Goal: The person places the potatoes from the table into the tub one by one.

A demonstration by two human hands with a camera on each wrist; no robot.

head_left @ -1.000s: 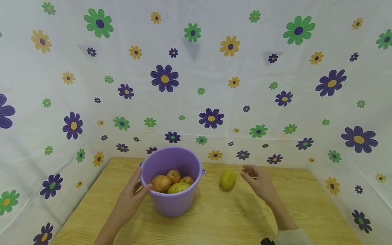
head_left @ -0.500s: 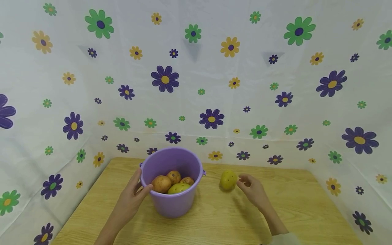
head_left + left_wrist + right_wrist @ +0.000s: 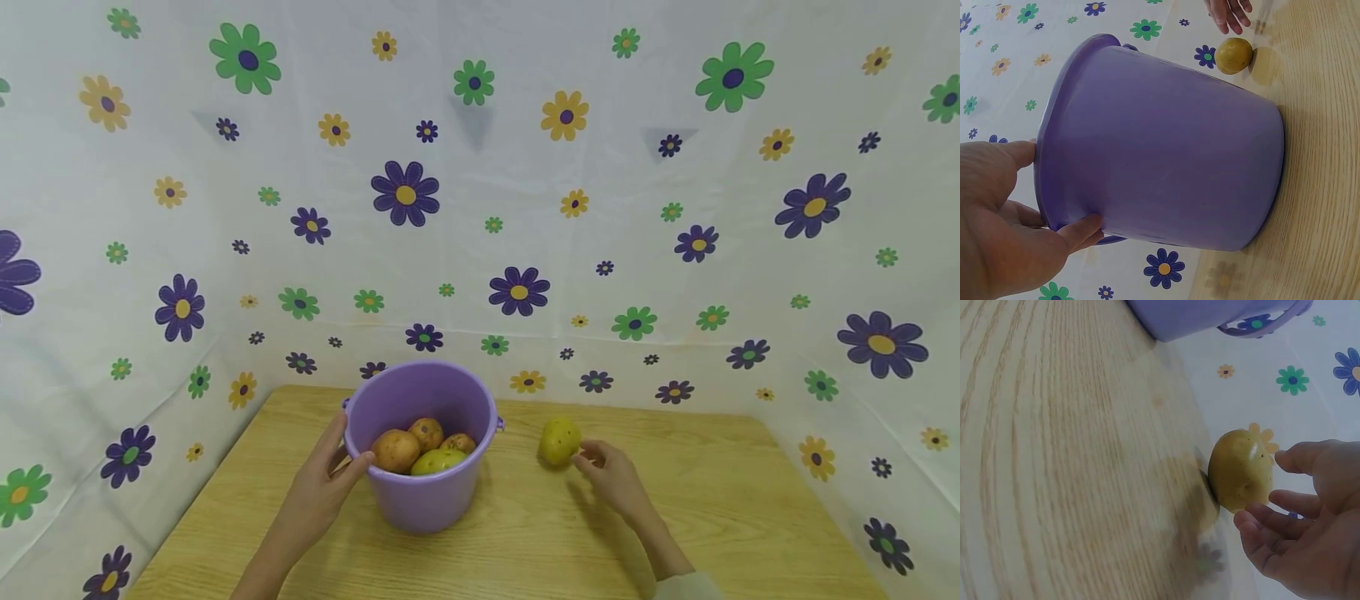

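A purple bucket point(image 3: 423, 500) stands on the wooden table, left of centre. Brown potatoes point(image 3: 396, 451) and a yellow-green one lie inside it. My left hand point(image 3: 318, 492) holds the bucket at its left rim, thumb at the front edge and fingers spread along the side; the left wrist view shows thumb and fingers against the plastic. To the right of the bucket a single yellow-green potato point(image 3: 559, 442) rests on the table. Just to its right is my right hand point(image 3: 615, 479), with loosely bent, parted fingers. The right wrist view shows this potato point(image 3: 1241, 470) beyond the fingertips, not gripped.
The wooden table point(image 3: 720, 500) reaches back to a white cloth point(image 3: 465, 250) printed with flowers, which hangs behind and on both sides. A lug point(image 3: 500, 422) sticks out on the bucket's right side. A purple handle point(image 3: 1266, 328) appears in the right wrist view.
My right hand has come down and leftward to the lone potato's side, its fingers drawing a little closer together. The left hand, bucket and potatoes have stayed in place.
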